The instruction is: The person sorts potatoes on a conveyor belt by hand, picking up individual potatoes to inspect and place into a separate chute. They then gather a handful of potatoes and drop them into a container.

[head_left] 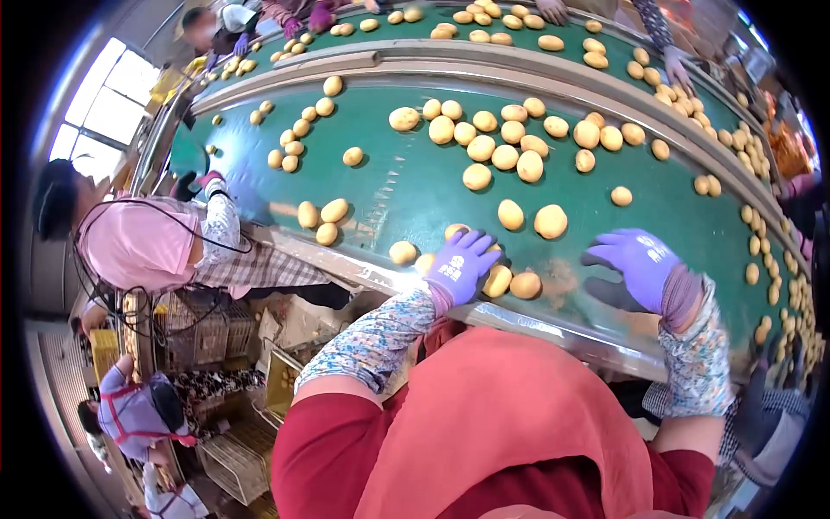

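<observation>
At center, the left hand (464, 266) touches potatoes (497, 281), fingers spread; right of center, the right hand's (644, 266) fingers extend, unclenched, over the belt (415, 208).

Left hand (464, 264) reaches palm down, fingers spread; right hand (636, 263) is open, fingers perhaps slightly curled

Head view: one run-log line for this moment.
left hand: at potatoes, grip hidden | right hand: over green belt, no potato visible in it
</observation>
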`<move>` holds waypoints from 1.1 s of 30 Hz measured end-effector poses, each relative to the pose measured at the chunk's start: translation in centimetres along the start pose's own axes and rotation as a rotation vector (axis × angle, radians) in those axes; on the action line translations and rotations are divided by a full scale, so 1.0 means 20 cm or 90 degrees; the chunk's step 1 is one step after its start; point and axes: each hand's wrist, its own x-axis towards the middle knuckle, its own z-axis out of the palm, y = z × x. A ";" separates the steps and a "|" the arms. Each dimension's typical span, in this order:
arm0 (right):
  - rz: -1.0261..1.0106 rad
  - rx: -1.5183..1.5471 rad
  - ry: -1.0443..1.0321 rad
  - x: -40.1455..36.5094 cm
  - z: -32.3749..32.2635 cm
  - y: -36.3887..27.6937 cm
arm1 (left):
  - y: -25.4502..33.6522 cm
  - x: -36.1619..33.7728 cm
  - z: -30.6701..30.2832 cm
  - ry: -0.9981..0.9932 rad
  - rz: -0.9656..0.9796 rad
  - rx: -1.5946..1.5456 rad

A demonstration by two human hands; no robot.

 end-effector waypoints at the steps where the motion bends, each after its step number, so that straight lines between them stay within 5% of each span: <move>1: -0.063 -0.011 -0.044 0.08 -0.07 -0.11 | 0.01 0.01 0.00 -0.020 -0.027 -0.015; 4: -0.144 0.008 -0.157 0.31 -0.31 -0.57 | 0.03 0.04 0.05 -0.059 -0.065 -0.030; 7: -0.197 0.027 -0.146 0.40 -0.28 -0.71 | 0.05 0.01 0.09 -0.078 -0.043 -0.024; 19: -0.090 0.006 0.100 0.54 0.00 -0.59 | -0.25 -0.14 0.06 -0.086 0.029 0.039; 25: -0.174 0.044 0.157 0.75 0.14 -0.77 | -0.46 -0.21 0.09 -0.055 0.062 0.066; 26: -0.205 0.060 0.155 0.80 0.16 -0.82 | -0.45 -0.20 0.00 -0.047 0.000 -0.027; 28: -0.274 0.086 0.144 0.90 0.20 -0.94 | -0.46 -0.21 -0.13 -0.120 -0.016 0.090; 33: -0.330 0.081 0.102 1.07 0.32 -1.03 | -0.88 -0.52 -0.25 -0.104 -0.180 0.136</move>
